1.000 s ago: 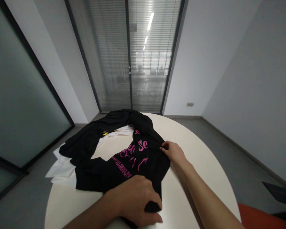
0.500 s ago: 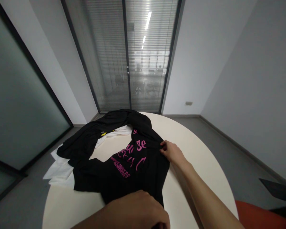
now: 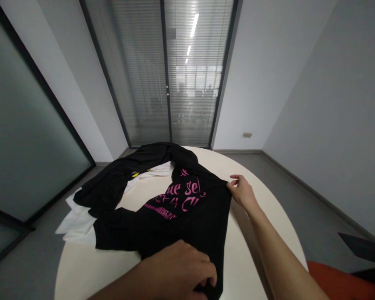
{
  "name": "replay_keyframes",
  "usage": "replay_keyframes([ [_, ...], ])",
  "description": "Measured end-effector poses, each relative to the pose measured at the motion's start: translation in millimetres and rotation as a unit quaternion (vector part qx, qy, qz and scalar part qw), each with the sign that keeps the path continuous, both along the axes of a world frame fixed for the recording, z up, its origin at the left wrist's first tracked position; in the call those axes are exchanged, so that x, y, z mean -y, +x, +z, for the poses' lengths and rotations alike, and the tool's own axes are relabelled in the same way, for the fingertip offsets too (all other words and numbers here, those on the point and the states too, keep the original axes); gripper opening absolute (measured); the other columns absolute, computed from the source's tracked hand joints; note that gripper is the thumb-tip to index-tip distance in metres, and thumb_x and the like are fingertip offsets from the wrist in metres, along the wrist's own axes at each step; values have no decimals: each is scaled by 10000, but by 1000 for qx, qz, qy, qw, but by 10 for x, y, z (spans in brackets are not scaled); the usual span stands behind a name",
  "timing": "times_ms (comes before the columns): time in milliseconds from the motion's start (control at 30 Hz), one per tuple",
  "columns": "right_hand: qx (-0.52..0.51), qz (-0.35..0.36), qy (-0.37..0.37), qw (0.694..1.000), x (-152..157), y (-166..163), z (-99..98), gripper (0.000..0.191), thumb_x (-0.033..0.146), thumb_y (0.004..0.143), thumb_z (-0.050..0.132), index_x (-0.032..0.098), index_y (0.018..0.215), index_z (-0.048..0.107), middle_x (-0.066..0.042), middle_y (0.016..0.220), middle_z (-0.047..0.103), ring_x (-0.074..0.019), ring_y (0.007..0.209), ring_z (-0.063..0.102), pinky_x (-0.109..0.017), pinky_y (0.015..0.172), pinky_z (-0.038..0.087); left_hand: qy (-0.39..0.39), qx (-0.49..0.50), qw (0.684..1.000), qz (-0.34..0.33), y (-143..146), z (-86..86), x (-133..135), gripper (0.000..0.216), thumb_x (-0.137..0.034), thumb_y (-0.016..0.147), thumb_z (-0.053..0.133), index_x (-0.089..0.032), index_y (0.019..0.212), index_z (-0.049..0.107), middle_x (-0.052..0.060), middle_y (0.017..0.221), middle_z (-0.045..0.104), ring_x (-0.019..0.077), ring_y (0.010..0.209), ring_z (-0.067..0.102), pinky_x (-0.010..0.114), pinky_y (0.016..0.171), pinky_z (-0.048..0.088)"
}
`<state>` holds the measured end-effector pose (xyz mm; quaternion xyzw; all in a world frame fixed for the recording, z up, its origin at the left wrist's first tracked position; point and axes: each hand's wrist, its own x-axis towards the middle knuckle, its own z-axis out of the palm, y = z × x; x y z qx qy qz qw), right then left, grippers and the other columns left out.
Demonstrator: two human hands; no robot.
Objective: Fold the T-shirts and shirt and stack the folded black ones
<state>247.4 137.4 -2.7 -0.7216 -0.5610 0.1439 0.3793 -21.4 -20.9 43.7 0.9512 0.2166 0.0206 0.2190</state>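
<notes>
A black T-shirt (image 3: 193, 225) with pink lettering lies partly spread on the round white table (image 3: 262, 250). My right hand (image 3: 242, 192) pinches its right edge between thumb and fingertips, pulling the cloth taut. Close to me, my left hand (image 3: 184, 268) is curled with its fingers closed on the shirt's lower part. Some of the left fingertips are hidden, and the hand covers part of the cloth. The shirt's left sleeve (image 3: 114, 229) stretches out toward the left.
More black clothing (image 3: 112, 181) lies in a heap at the back and left. White clothing (image 3: 78, 223) shows beneath it, hanging past the table's left edge. An orange-red chair (image 3: 334, 281) stands at the lower right. Behind the table is a glass partition with blinds (image 3: 143, 75).
My right hand has moved rightward with the shirt's edge, so the cloth is stretched wider and more lettering shows. My left hand has shifted slightly left and up.
</notes>
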Motion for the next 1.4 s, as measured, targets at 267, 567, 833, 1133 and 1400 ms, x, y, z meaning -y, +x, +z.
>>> replay_keyframes([
  [267, 2, 58, -59, 997, -43, -33, -124, 375, 226, 755, 703, 175, 1119, 629, -38, 894, 699, -168, 723, 644, -272, 680, 457, 74, 83, 988, -103, 244, -464, 111, 143, -332, 1028, 513, -254, 1058, 628, -42, 1007, 729, 90, 789, 671, 222, 543, 405],
  [567, 66, 53, -47, 995, -84, 64, -277, 285, 318, 823, 689, 183, 1075, 699, -77, 941, 751, -198, 799, 687, -299, 728, 481, 190, 87, 973, -101, 333, -642, 156, 155, -331, 1021, 516, -217, 945, 589, -25, 861, 703, 123, 702, 630, 267, 482, 362],
  [833, 109, 39, -69, 991, -52, 135, -207, 212, 218, 854, 639, 235, 1052, 713, -49, 1007, 770, -211, 887, 706, -289, 757, 483, 56, 81, 986, -134, 313, -617, 168, 184, -347, 1033, 513, -212, 1130, 594, -36, 930, 727, 64, 783, 668, 157, 624, 469],
  [1133, 174, 17, -107, 979, -13, 38, -224, 284, 412, 921, 557, 242, 1097, 701, -105, 986, 758, -275, 914, 708, -340, 731, 493, 264, 37, 960, -88, 208, -323, 124, 219, -318, 965, 606, -200, 787, 558, -21, 766, 620, 142, 601, 571, 298, 389, 303],
  [1400, 168, -5, -84, 982, -36, 255, -185, 258, 357, 930, 555, 276, 1126, 702, -74, 1001, 761, -268, 924, 702, -337, 743, 489, 156, 77, 979, -108, 396, -546, 220, 214, -348, 1046, 483, -188, 997, 617, -26, 867, 708, 77, 719, 635, 208, 501, 418],
])
